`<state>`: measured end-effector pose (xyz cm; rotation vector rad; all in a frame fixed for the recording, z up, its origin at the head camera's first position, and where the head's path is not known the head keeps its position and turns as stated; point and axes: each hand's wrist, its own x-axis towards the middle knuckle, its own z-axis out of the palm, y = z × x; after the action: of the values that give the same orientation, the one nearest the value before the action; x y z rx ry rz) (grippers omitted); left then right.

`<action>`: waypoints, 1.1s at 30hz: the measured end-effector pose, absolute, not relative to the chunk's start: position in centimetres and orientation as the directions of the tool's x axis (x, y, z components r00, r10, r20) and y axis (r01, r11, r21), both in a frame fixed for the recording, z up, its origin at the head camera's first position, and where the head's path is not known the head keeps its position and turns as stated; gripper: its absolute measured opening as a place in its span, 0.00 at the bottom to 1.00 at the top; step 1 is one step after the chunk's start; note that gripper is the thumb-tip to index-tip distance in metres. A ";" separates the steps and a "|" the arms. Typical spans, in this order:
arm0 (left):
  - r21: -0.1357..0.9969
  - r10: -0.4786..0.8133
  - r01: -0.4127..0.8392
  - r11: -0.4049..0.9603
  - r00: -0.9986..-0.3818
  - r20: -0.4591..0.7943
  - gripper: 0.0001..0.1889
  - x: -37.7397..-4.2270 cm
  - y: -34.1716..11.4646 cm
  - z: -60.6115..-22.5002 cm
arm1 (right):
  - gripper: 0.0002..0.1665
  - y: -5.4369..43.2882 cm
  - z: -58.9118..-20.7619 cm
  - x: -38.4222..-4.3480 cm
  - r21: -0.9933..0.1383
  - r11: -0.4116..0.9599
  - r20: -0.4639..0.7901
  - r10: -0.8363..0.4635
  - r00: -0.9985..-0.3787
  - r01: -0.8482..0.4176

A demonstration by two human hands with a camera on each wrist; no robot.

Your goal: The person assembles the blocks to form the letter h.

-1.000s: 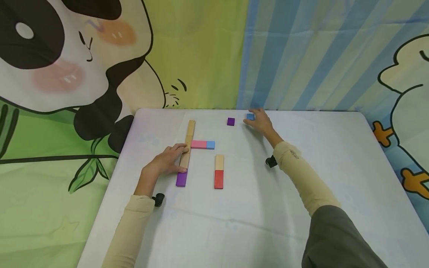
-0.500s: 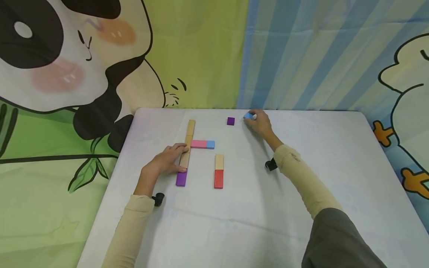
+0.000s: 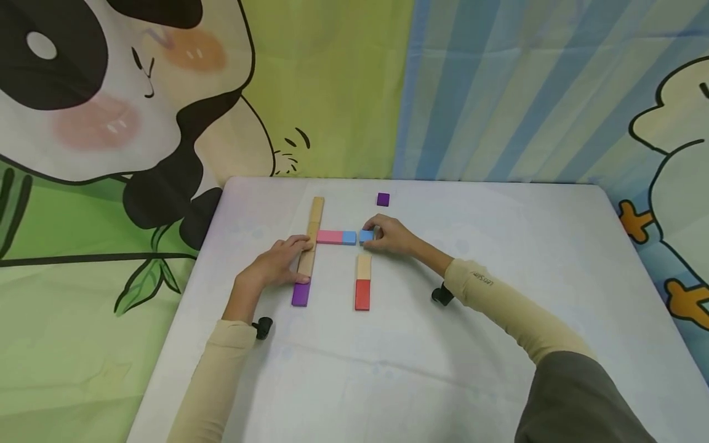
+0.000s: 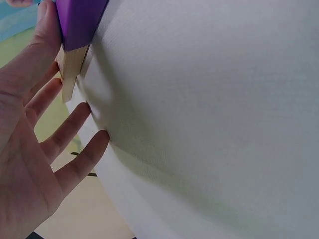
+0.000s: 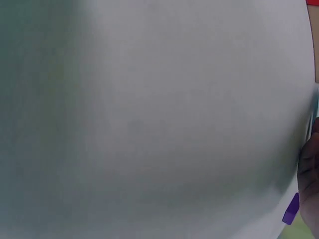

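My left hand point(image 3: 275, 265) rests along the left side of a straight row of wooden blocks point(image 3: 314, 229), its thumb near the purple block point(image 3: 300, 295) at the near end. In the left wrist view the fingers of that hand point(image 4: 37, 134) are mostly straight, touching the row and table. A pink block point(image 3: 330, 237) and a blue block point(image 3: 348, 238) branch off the row to the right. My right hand point(image 3: 391, 236) pinches another blue block point(image 3: 366, 236) between thumb and fingers, a narrow gap from the branch's end. The right wrist view barely catches this hand point(image 5: 310, 174).
A plain wooden block point(image 3: 363, 267) and a red block point(image 3: 362, 295) lie end to end below the right hand. A small purple block point(image 3: 383, 199) sits near the back edge of the white table point(image 3: 498, 246). Printed curtains point(image 3: 332, 92) hang behind.
My right hand has picked up the blue block near the table's back edge and brought it left and nearer, beside the pink-and-blue branch. The left hand stays in place.
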<state>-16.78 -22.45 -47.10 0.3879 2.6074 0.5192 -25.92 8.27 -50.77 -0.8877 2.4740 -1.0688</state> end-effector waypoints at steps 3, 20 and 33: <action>0.422 0.357 0.187 0.887 -0.857 -0.372 0.44 -16.8 -22.4 -47.1 | 0.22 7.8 -50.9 -25.6 -0.721 0.547 -0.044 -0.649 -0.760 -0.426; 0.423 0.347 0.175 0.889 -0.860 -0.373 0.44 -17.0 -22.5 -47.3 | 0.22 7.6 -50.8 -25.6 -0.721 0.555 -0.047 -0.636 -0.770 -0.415; 0.408 0.329 0.158 0.899 -0.858 -0.393 0.44 -17.1 -22.5 -47.6 | 0.23 6.8 -51.0 -25.5 -0.668 0.615 -0.073 -0.614 -0.786 -0.419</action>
<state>-17.06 -22.50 -47.64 0.3540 2.5994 0.5048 -25.48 6.80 -51.04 -0.8378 2.5475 -0.9426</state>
